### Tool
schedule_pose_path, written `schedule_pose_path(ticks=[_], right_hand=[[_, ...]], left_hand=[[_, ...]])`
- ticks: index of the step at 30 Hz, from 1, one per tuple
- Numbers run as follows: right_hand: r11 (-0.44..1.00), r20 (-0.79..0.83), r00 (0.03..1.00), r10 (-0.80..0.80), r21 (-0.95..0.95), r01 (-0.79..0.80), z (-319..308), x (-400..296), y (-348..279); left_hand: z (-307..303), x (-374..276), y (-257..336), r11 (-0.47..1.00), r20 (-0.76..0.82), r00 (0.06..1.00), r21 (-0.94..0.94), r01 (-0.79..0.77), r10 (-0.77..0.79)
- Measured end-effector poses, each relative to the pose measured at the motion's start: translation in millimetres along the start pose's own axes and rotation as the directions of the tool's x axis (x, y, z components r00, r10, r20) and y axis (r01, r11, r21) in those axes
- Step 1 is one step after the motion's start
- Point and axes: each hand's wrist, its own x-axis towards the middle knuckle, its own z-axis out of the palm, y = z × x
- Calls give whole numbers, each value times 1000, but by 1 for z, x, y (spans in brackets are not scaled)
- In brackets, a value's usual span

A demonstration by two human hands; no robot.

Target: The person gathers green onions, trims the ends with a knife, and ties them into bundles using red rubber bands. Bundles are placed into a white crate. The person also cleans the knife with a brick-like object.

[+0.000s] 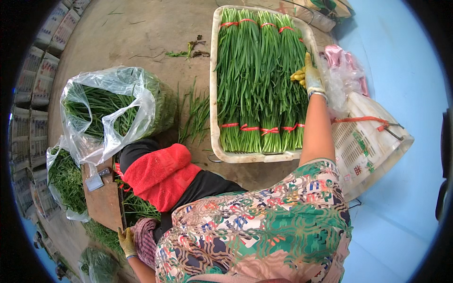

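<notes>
My right hand [310, 73], in a yellow-and-white work glove, is over the right side of a white plastic crate [213, 88]. Its index finger points away from me, the other fingers are bent over the leaves, and no object shows in its grasp. Bundles of green chives [244, 67], tied with red bands, fill the crate in two rows, leaf ends meeting in the middle. My left hand [126, 242], gloved too, is at the near corner of a brown board [102, 207], beside a checked cloth [145, 238]. Whether it grips the board is unclear.
A clear plastic bag [148, 95] of loose greens stands left of the crate. A small cleaver [95, 182] lies on the board. A red towel [162, 173] covers my leg. At right, a white crate [371, 141] leans with an orange-corded hook [393, 131] by the blue wall [396, 88].
</notes>
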Motion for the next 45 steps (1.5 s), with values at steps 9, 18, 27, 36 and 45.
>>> schedule_pose_path(ticks=[9, 18, 27, 36, 45], right_hand=[[984, -142, 986, -89, -165, 65, 18, 38, 8], [890, 0, 892, -452, 74, 451, 80, -100, 36], [512, 597, 314, -739, 193, 837, 153, -178, 49], [941, -169, 980, -104, -336, 42, -13, -13, 8], [802, -194, 923, -332, -574, 167, -1, 50, 5]], left_hand=[[-8, 1, -8, 1000, 4, 1000, -8, 17, -17], [-10, 6, -8, 1000, -8, 1000, 5, 28, -28], [2, 3, 0, 998, 21, 999, -28, -49, 49], [-1, 4, -4, 999, -10, 1000, -38, 21, -21], [0, -15, 9, 997, -39, 999, -65, 34, -36]])
